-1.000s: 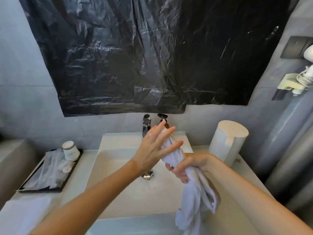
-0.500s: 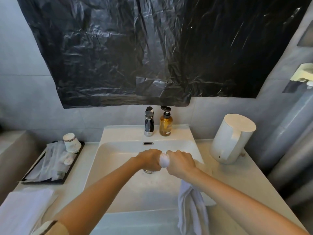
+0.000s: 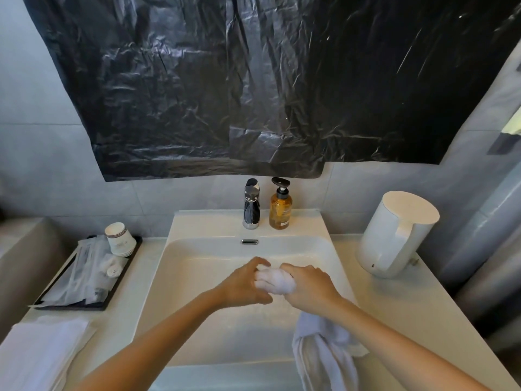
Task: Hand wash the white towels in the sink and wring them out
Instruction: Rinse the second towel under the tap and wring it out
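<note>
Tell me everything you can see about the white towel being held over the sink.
The white towel looks like soft cloth. One end is twisted into a tight roll, gripped by the left hand and right hand close together above the sink basin. The rest hangs in loose folds below the right hand, draping over the sink's front rim.

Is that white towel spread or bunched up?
Bunched: left hand and right hand grip the towel in a tight wad; its tail hangs down.

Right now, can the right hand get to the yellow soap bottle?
Probably yes, but not yet: the right hand grips the white towel with the left hand. Nothing stands between it and the soap bottle behind the sink.
</note>
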Available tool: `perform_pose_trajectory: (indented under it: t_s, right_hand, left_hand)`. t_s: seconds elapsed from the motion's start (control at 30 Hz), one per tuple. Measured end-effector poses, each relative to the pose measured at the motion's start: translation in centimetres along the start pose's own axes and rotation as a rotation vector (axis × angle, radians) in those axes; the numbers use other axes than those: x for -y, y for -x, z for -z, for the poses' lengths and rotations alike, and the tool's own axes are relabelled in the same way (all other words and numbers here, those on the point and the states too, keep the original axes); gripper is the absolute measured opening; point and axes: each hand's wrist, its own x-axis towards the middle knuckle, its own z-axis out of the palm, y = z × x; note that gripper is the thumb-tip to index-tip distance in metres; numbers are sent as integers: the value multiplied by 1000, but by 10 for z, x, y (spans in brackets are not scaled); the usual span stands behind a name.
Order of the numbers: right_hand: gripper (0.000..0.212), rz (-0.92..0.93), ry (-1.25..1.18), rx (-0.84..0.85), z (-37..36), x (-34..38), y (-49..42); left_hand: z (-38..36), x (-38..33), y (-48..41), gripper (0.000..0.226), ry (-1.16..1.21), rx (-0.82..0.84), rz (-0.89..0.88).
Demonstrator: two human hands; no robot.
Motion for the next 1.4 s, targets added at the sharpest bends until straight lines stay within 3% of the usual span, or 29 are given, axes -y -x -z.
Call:
perform_pose_trajectory:
  t_s: [0.1,0.2,0.33,0.43,0.53,0.6,0.77,0.9,1.13,1.27,1.4]
  right_hand:
    - [34,-140,-396,107,17,-5,-13]
    - [34,-254,-857,286,37,-10,-15]
    - [30,-213,-1123,713,40,-18,-13]
    - [13,-170,-1177,1017,41,-11,-8]
    - [16,-154,-1116,1125,42,-1,-6]
    - [21,-184,-948,1004,43,8,-8]
    - [14,-306,-331,341,26,29,-20]
    - [33,-231,-117,124,11,27,-20]
    - [43,-63,182,-36,-18,19,-14]
    - [52,93,406,-74,-19,3,-7]
    - [57,216,481,-51,-19,-6,-4]
  left_hand:
    - [0,5,7,89,-154,-239,-291]
    - [1,13,7,102,-687,-486,-603]
    - [3,12,1,126,-1088,-558,-798]
    - [8,-3,-6,105,-1055,-598,-954]
    - [13,-14,-15,66,-843,-580,-1018]
    - [15,-17,-19,59,-829,-479,-902]
    - [11,-19,-24,33,-918,-184,-240]
    - [8,-22,-31,34,-946,-167,-142]
    - [-5,-17,-30,38,-947,-22,-38]
    - [-23,-10,-25,40,-780,-52,1]
    - [-40,-7,-20,41,-587,-44,66]
